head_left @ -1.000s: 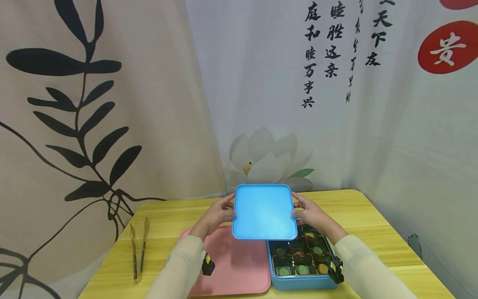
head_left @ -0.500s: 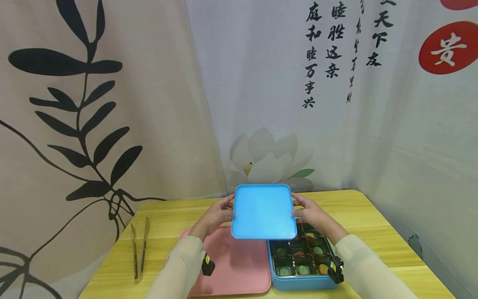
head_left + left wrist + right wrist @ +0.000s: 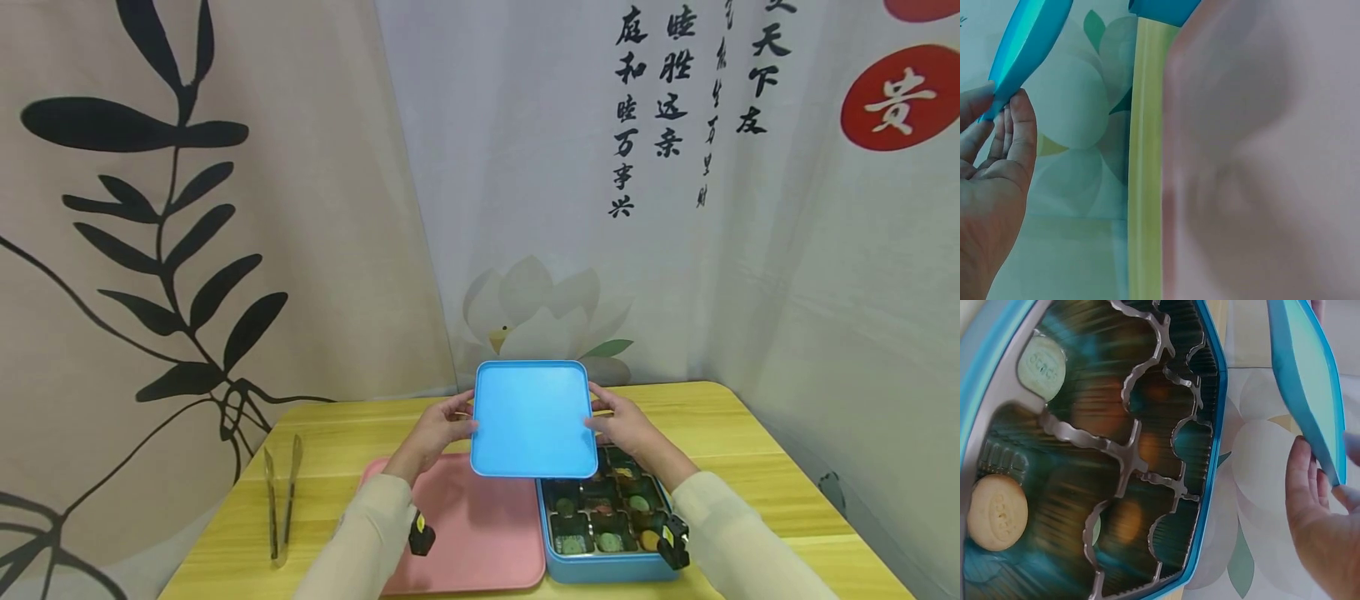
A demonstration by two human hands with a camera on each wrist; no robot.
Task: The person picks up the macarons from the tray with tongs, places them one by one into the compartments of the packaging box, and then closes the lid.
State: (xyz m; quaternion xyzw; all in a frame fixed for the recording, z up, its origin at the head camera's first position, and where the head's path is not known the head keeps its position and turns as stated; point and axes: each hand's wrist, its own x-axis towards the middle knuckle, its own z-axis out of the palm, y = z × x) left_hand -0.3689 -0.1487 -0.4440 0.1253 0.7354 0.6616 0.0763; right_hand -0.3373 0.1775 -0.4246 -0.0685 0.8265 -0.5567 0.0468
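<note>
A square light-blue lid (image 3: 534, 419) is held up in front of the person, its broad face toward the head camera. My left hand (image 3: 437, 429) grips its left edge, thumb in front and fingers behind. At the opposite edge my right hand (image 3: 630, 429) pinches it the same way. Both wrist views show the lid side-on between thumb and fingers. Below and to the right stands an uncovered blue box (image 3: 611, 570), whose clear insert is divided into several compartments. Round stamped cookies lie in them, among them a tan cookie (image 3: 997, 512) and a pale green cookie (image 3: 1041, 367).
A pink tray (image 3: 480, 554) lies on the wooden table (image 3: 757, 467), directly left of the box. Metal tongs (image 3: 282, 508) lie farther left with their arms spread. A printed curtain (image 3: 352, 208) hangs behind the table.
Both hands have raised the lid slightly and shifted it a little to the right in the head view, keeping their grip. Box, tray and tongs stay put.
</note>
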